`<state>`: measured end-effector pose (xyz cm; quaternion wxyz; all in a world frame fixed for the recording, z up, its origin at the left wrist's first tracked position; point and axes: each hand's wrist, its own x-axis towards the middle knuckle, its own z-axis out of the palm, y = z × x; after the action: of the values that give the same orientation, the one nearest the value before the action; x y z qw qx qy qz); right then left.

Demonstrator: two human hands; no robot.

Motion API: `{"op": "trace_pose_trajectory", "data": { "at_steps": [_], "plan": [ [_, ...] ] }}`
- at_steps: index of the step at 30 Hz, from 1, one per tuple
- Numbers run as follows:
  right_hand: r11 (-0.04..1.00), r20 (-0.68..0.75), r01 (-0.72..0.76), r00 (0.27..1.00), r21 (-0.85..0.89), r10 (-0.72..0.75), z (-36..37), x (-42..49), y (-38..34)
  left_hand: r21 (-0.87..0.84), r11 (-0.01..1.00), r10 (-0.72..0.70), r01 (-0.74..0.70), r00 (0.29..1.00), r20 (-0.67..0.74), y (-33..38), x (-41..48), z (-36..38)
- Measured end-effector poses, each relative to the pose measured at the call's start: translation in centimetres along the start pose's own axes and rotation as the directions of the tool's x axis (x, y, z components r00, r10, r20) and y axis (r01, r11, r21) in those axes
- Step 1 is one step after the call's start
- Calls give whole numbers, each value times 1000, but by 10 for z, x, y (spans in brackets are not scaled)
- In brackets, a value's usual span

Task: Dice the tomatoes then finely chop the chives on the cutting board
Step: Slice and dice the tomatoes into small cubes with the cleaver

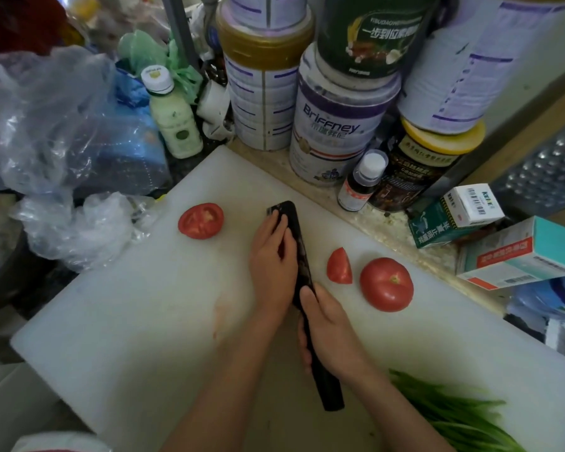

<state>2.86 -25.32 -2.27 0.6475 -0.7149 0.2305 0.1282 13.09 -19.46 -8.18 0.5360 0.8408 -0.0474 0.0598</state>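
Right grip round knife, tins behind

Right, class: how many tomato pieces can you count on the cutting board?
3: a half, cut face up, far left; a wedge right of the knife; a rounded piece beside it. The left hand may hide another.

Dim, soft indoor light; weak shadows; wide-angle bending at edges; corners blurry, slight overall softness.
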Motion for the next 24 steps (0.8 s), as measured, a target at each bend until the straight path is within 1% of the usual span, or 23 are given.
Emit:
{"op": "trace_pose_trajectory", "data": {
  "at_steps": [4,7,9,10,12,15,17,20,22,24],
  "plan": [
    [998,-31,14,999,-58,-16,-6,-2,2,65,997,33,-35,999,27,-6,2,-2],
    [993,-97,38,994,-113,-49,-18,-13,4,177,979,90,-105,992,92,-13,4,-7],
    [992,-119,35,992,-124,-50,-30,-22,2,238,961,109,-144,982,154,-16,3,-6],
    [990,-120,40,991,-132,-56,-36,-26,0,255,955,114,-153,980,161,-17,2,-5],
    [987,-113,52,991,-151,-69,-45,-33,-4,220,968,78,-116,982,173,-9,3,-7],
    [985,-107,54,992,-166,-72,-52,-42,-10,44,998,-44,38,988,146,8,7,-23],
    [983,-85,63,993,-170,-78,-51,-47,-13,36,998,-50,45,988,144,16,10,-41],
    [982,-48,62,996,-177,-71,-46,-52,-15,134,989,59,-70,995,86,6,11,-71],
    [982,-32,52,998,-180,-59,-41,-53,-15,278,950,136,-139,990,30,-6,12,-93],
    [981,-25,47,998,-187,-53,-36,-53,-16,371,912,170,-175,984,48,-13,16,-115]
  ]
}}
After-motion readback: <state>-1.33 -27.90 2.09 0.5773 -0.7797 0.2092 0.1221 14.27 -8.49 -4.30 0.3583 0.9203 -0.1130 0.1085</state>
